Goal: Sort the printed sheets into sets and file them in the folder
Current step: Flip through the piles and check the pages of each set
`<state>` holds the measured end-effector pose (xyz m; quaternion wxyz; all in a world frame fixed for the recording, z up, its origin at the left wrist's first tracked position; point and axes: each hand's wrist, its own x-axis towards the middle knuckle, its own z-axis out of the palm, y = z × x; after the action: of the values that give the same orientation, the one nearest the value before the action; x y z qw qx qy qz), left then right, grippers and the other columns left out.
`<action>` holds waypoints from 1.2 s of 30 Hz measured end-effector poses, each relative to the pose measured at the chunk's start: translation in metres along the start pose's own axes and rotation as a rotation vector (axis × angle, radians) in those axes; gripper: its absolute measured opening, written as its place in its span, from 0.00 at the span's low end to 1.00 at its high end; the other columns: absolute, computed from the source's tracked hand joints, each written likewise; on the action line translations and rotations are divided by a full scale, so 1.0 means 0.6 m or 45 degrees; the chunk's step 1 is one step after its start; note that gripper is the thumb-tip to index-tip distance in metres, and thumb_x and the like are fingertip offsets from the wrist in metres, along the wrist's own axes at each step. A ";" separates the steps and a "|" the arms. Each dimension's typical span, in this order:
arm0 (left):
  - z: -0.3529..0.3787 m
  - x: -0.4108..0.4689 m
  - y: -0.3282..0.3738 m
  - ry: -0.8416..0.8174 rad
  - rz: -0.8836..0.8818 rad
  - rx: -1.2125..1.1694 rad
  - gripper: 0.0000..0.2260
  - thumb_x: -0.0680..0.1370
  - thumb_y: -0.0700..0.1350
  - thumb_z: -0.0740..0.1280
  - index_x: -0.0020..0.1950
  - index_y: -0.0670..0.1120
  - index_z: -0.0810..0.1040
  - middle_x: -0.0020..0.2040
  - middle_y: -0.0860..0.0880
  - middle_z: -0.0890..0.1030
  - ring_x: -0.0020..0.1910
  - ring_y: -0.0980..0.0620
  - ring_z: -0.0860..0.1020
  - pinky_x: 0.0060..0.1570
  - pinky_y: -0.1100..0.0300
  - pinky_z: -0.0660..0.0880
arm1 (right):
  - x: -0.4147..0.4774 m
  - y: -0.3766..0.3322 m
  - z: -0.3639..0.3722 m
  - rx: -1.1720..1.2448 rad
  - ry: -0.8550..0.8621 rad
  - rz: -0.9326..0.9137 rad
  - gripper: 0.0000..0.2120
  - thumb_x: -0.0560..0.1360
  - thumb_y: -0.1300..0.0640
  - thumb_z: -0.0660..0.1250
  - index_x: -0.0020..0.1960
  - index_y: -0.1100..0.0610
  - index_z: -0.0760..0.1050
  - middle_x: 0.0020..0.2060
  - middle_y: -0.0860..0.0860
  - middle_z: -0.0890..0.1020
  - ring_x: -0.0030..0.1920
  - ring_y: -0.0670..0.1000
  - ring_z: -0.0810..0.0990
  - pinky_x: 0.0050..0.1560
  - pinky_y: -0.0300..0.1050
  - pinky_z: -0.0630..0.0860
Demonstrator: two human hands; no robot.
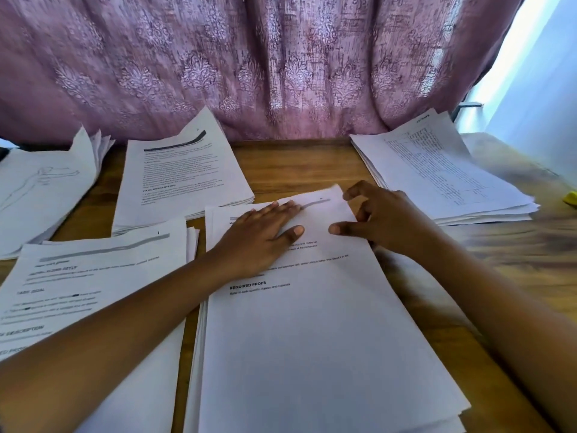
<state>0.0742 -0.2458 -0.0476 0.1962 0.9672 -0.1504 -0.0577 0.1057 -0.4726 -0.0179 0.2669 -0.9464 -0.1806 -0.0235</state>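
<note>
Far left, drawing pile (40, 189), sheets fanned, line figure on top. Next, back-left pile (184, 173) of text pages, and in front of it near-left pile (93, 292), partly crossed by the left forearm. Centre pile (312, 339) is the one being worked. Left hand (265, 235) lies flat on its top sheet (312, 260), fingers straight and together, pressing down. Right hand (374, 220) sits at that sheet's far right corner, fingers curled at the edge and thumb tip on the paper (can't tell if the sheet is actually nipped). To the right, table-print pile (443, 176), edges uneven. Small yellow thing (570, 197) at frame edge, unidentifiable. No folder in view. Handling, as a judgement: single sheets are light, floppy and slick on each other, so they skid and cling in twos; best to pin the stack with one palm and lift one corner or long edge with the other hand. Full piles are heavier and need two hands at opposite edges, squared first. All of it rests on a wooden surface (299, 164), with a mauve patterned curtain (281, 64) hanging behind and a bright window (537, 73) at far right.
</note>
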 end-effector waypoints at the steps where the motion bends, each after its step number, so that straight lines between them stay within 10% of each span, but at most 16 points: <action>1: -0.002 -0.001 0.003 0.001 -0.008 -0.051 0.27 0.79 0.61 0.46 0.78 0.60 0.50 0.78 0.60 0.51 0.78 0.57 0.48 0.74 0.56 0.44 | 0.001 0.004 0.002 0.055 0.017 0.042 0.27 0.66 0.41 0.74 0.60 0.47 0.67 0.39 0.43 0.77 0.38 0.43 0.76 0.38 0.37 0.73; 5: -0.008 -0.004 0.006 0.082 -0.062 -0.379 0.28 0.76 0.64 0.44 0.77 0.62 0.54 0.76 0.54 0.62 0.75 0.50 0.60 0.73 0.50 0.56 | -0.004 0.002 0.004 0.192 0.000 -0.177 0.32 0.70 0.50 0.75 0.70 0.48 0.65 0.50 0.41 0.78 0.43 0.37 0.78 0.47 0.30 0.72; 9: -0.007 -0.003 0.000 0.161 -0.113 -0.567 0.26 0.77 0.66 0.40 0.74 0.66 0.57 0.74 0.56 0.64 0.73 0.50 0.63 0.71 0.49 0.61 | -0.011 -0.004 -0.003 -0.048 -0.234 -0.552 0.24 0.71 0.36 0.65 0.61 0.48 0.77 0.54 0.39 0.82 0.44 0.29 0.76 0.48 0.23 0.68; 14: -0.009 -0.003 -0.002 0.169 -0.108 -0.583 0.27 0.77 0.69 0.45 0.67 0.62 0.73 0.74 0.60 0.64 0.70 0.58 0.63 0.66 0.58 0.58 | 0.004 0.018 0.003 0.094 -0.082 -0.389 0.09 0.76 0.51 0.67 0.55 0.51 0.82 0.49 0.46 0.85 0.47 0.41 0.80 0.50 0.31 0.74; 22: -0.007 -0.002 -0.006 0.150 -0.089 -0.484 0.17 0.80 0.53 0.62 0.69 0.58 0.69 0.73 0.57 0.66 0.67 0.54 0.69 0.61 0.62 0.66 | 0.015 0.025 0.025 -0.197 -0.338 -0.227 0.30 0.79 0.46 0.61 0.76 0.51 0.53 0.73 0.49 0.67 0.72 0.54 0.65 0.70 0.48 0.59; 31: -0.010 -0.001 -0.002 0.118 -0.103 -0.512 0.22 0.81 0.59 0.52 0.75 0.61 0.58 0.72 0.55 0.66 0.70 0.52 0.66 0.61 0.61 0.62 | 0.000 -0.002 0.011 0.282 0.062 -0.128 0.26 0.73 0.38 0.65 0.64 0.51 0.68 0.28 0.44 0.79 0.30 0.41 0.74 0.38 0.33 0.70; 36: -0.015 -0.003 0.000 0.243 -0.005 -0.760 0.40 0.64 0.80 0.41 0.74 0.67 0.55 0.67 0.71 0.58 0.68 0.69 0.57 0.63 0.69 0.53 | -0.004 0.016 0.006 0.404 -0.487 -0.223 0.27 0.71 0.30 0.60 0.63 0.44 0.74 0.53 0.46 0.84 0.59 0.49 0.79 0.66 0.56 0.69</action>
<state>0.0742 -0.2420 -0.0394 0.4848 0.8681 -0.1061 -0.0088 0.1069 -0.4792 -0.0263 0.3700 -0.8607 -0.3103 0.1615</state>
